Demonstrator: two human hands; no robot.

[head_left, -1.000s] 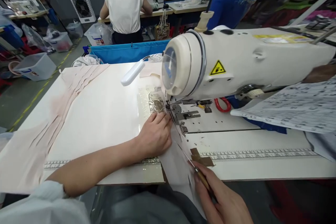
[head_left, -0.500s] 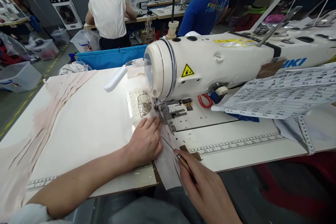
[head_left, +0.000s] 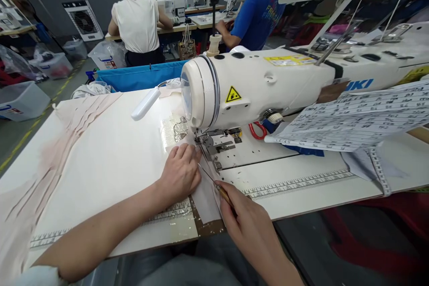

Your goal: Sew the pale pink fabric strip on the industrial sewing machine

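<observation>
My left hand (head_left: 179,172) rests beside the sewing machine's needle area, fingers together and bent down over a pale pink fabric strip (head_left: 204,203). Its thumb and fingertips are partly hidden. Wrapped around the wooden handle of an awl (head_left: 224,194), my right hand (head_left: 248,228) is just right of the strip. The awl's thin metal shaft points up and left, its tip at the fabric close to my left fingers. Ahead of both hands is the presser foot (head_left: 201,137) of the white sewing machine (head_left: 241,85), and the strip runs towards it.
Pale pink fabric pieces (head_left: 70,143) lie along the table's left side. A white lamp (head_left: 146,103), red-handled scissors (head_left: 257,130) and a written paper sheet (head_left: 355,120) surround the machine. A measuring tape (head_left: 298,184) lines the front edge. Two co-workers sit beyond a blue cloth bin (head_left: 144,77).
The view has shifted slightly. The fabric strip's near end has moved forward, from over the table edge onto the tabletop. The awl tip is now nearer my left fingers.
</observation>
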